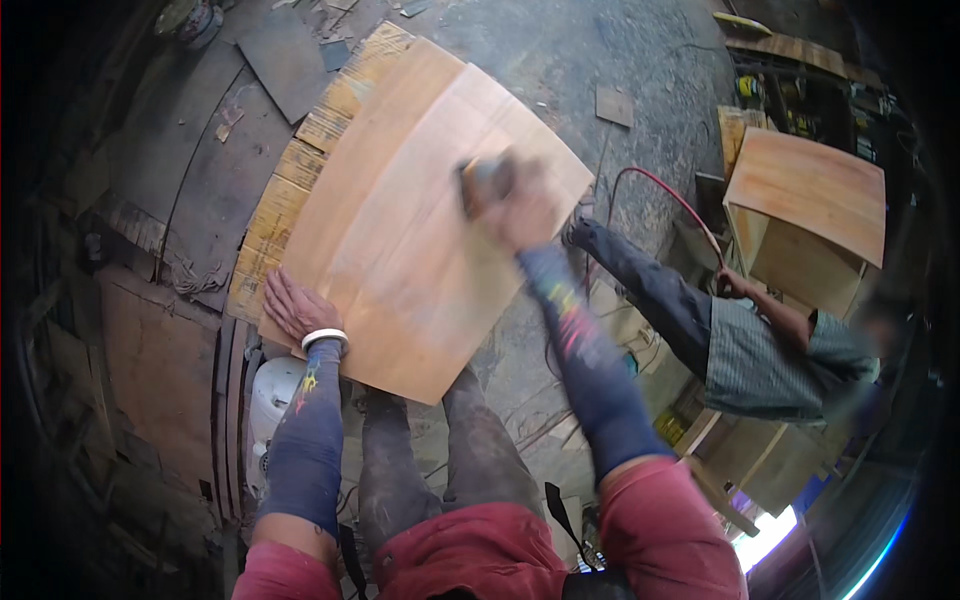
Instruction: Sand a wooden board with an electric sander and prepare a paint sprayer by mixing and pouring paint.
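Here your right hand (pixel 525 215), arm stretched forward, grips a sanding block (pixel 487 183) on the plywood panel (pixel 400 250); your left hand (pixel 293 307) lies flat, fingers spread, at its edge.

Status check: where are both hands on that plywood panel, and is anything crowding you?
Left hand flat on plywood panel, near edge. Right hand gripping sanding block, blurred. Co-worker close on right, off panel.

A dusty grey concrete floor (pixel 560 60) strewn with wood scraps fills the upper frame. An open light plywood cabinet (pixel 805 205) stands at right. Bright daylight (pixel 765 540) enters at lower right.
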A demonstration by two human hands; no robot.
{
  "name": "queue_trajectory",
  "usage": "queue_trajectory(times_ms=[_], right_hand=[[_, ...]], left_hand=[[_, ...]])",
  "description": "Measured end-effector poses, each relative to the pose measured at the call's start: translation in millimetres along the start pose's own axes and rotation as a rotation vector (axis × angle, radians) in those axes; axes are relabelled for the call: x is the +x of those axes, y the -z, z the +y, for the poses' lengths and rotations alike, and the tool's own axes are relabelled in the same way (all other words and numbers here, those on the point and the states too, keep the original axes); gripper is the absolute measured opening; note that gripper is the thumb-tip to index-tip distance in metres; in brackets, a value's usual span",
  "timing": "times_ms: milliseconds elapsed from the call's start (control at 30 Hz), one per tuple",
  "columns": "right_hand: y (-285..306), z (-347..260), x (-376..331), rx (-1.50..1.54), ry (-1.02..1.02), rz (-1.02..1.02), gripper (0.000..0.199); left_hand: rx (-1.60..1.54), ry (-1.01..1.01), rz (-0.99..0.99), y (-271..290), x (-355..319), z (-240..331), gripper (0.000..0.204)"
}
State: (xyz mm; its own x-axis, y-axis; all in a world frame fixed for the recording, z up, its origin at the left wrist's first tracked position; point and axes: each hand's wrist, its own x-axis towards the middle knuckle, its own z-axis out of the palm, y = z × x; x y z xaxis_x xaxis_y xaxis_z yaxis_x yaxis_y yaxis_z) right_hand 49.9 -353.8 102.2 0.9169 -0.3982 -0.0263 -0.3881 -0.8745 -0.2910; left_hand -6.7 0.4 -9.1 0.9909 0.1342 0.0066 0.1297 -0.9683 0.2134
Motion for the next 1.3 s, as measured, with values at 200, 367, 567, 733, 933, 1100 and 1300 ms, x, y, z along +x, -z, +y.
queue_trajectory(times_ms=[200, 367, 567, 733, 933, 1100, 1300], right_hand=[[6, -51, -210, 0.049, 0.158, -0.326, 0.062], [22, -1, -102, 0.036, 0.039, -0.092, 0.05], [30, 76, 115, -0.044, -0.099, 0.13, 0.062], [31, 52, 0, 0.124, -0.205, -0.081, 0.05], [32, 65, -76, 0.089, 0.136, -0.117, 0.051], [75, 128, 76, -0.01, -0.248, 0.095, 0.05], [49, 87, -52, -0.012, -0.333, 0.011, 0.055]], left_hand=[[0.004, -0.002, 0.003, 0, -9, -6, 0.057], [0.026, 0.003, -0.004, -5, -7, 9, 0.057], [0.414, -0.136, -0.376, 84, 10, 75, 0.047], [0.178, -0.142, 0.12, -25, -17, -13, 0.048], [0.289, -0.098, 0.064, -24, -14, -10, 0.05], [0.259, -0.105, 0.07, -33, -14, -13, 0.05], [0.215, -0.1, 0.103, -38, -7, -23, 0.051]])
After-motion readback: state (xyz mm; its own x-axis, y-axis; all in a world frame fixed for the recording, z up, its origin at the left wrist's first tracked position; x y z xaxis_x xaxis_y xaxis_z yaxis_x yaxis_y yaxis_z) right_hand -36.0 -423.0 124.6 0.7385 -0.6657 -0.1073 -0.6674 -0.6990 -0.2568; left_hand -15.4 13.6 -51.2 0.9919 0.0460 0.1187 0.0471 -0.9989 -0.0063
